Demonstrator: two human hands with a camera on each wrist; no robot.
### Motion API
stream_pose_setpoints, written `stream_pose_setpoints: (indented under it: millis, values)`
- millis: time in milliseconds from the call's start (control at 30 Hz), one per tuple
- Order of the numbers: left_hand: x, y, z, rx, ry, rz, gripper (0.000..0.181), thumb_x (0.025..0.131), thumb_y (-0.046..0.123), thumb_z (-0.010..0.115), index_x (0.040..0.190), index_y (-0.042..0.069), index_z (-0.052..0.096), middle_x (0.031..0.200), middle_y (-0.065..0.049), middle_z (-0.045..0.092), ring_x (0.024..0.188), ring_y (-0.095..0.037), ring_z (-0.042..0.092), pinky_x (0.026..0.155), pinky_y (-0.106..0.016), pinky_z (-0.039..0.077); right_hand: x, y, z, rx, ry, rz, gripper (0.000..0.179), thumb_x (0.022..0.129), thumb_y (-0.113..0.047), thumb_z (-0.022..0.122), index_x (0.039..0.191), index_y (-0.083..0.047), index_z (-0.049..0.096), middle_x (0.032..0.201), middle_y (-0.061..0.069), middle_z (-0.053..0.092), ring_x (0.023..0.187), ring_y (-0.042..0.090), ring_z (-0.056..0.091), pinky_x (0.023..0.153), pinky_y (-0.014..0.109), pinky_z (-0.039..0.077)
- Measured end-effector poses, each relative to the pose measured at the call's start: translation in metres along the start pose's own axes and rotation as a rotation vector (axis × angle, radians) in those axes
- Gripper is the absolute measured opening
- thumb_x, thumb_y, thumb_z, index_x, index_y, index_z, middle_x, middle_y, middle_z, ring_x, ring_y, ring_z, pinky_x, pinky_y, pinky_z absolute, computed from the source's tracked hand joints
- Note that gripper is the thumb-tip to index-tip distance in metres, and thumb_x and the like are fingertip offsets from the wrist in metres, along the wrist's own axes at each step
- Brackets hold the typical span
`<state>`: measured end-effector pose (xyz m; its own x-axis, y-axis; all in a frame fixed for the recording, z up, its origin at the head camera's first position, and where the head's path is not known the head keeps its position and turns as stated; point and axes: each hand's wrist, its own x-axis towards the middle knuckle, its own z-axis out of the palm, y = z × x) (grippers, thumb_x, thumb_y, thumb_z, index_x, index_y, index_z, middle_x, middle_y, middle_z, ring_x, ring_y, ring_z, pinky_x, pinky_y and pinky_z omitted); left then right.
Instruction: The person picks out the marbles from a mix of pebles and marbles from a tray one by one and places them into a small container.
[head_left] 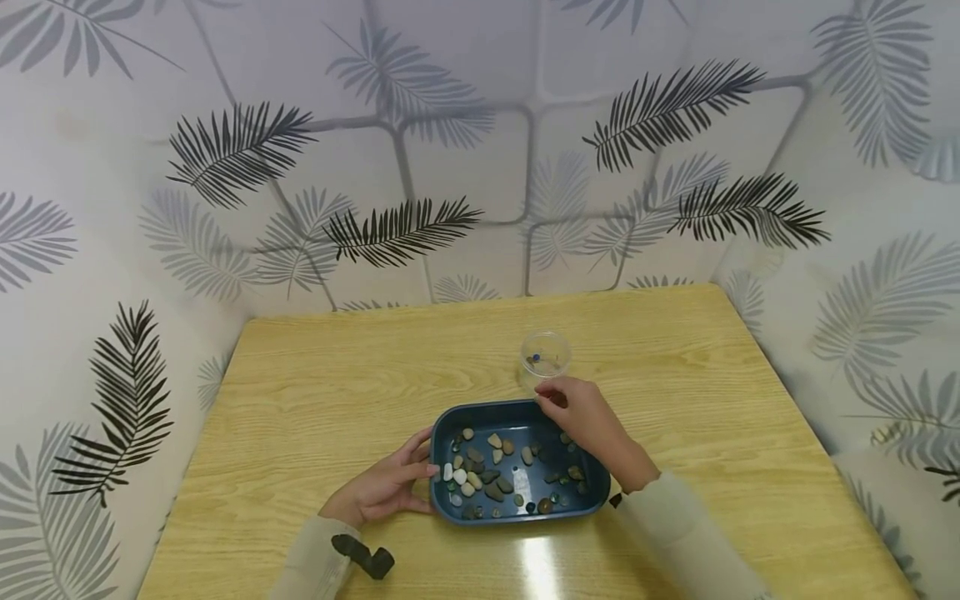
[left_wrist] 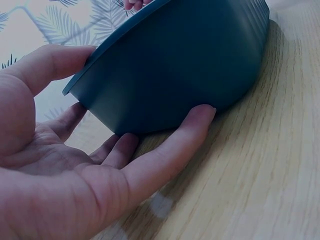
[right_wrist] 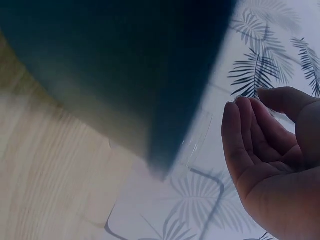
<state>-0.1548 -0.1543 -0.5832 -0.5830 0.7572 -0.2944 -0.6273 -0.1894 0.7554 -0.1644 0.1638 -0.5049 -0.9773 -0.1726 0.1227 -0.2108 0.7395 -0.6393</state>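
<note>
Above the table [head_left: 337, 367], the head view faces forward and down, the tub [head_left: 487, 415] at its lower middle. Both wrist views look from low and close, sharing that tub: left's upper middle, right's upper left.

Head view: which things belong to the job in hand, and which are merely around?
Likely in the job: blue tray, left hand touching; stones inside; clear cup near right hand.
Merely around: wooden table, leaf-patterned wall, dark item at left sleeve.
</note>
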Motion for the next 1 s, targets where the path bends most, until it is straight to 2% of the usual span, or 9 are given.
stream_pose_setpoints:
  millis: [133,367,533,733,1000]
  values:
    - [0.0,0.0,0.0,0.007,-0.004,-0.002,0.062,0.092,0.005,0.041,0.141,0.032,0.013,0.146,-0.008,0.005,0.119,-0.041,0.032,0.077,-0.063,0.037,-0.007,-0.006,0.009,0.028,-0.067,0.003,0.017,0.084,-0.021,0.06,0.097,-0.011,0.066,0.086,-0.006,0.062,0.074,0.003,0.056,0.064,0.02,0.048]
    - [0.001,0.0,0.0,-0.013,-0.013,0.002,0.063,0.092,0.005,0.042,0.141,0.03,0.013,0.146,-0.01,0.005,0.12,-0.041,0.031,0.077,-0.064,0.036,-0.017,-0.018,0.023,0.036,-0.13,-0.034,0.015,0.085,-0.022,0.06,0.097,-0.016,0.065,0.086,-0.009,0.061,0.073,0.001,0.055,0.062,0.017,0.046]
    - [0.001,0.0,0.0,-0.013,-0.004,-0.001,0.063,0.092,0.005,0.044,0.141,0.03,0.014,0.146,-0.009,0.005,0.121,-0.04,0.031,0.077,-0.064,0.036,-0.02,-0.022,0.032,0.033,-0.157,-0.043,0.016,0.085,-0.02,0.058,0.098,-0.014,0.065,0.085,-0.008,0.061,0.072,0.001,0.055,0.061,0.018,0.046]
    - [0.001,-0.001,0.0,-0.016,-0.022,0.005,0.062,0.092,0.004,0.04,0.141,0.03,0.013,0.145,-0.01,0.004,0.121,-0.042,0.03,0.077,-0.064,0.036,-0.024,-0.024,0.042,0.059,-0.164,-0.082,0.017,0.085,-0.018,0.059,0.097,-0.009,0.066,0.085,-0.007,0.06,0.071,0.002,0.055,0.061,0.018,0.046]
    - [0.001,-0.001,0.0,-0.025,-0.026,0.002,0.061,0.093,0.003,0.038,0.141,0.03,0.012,0.146,-0.01,0.004,0.122,-0.041,0.029,0.078,-0.064,0.036,-0.029,-0.03,0.057,0.083,-0.232,-0.118,0.018,0.085,-0.016,0.059,0.1,-0.007,0.065,0.088,-0.005,0.061,0.074,0.002,0.055,0.063,0.017,0.046]
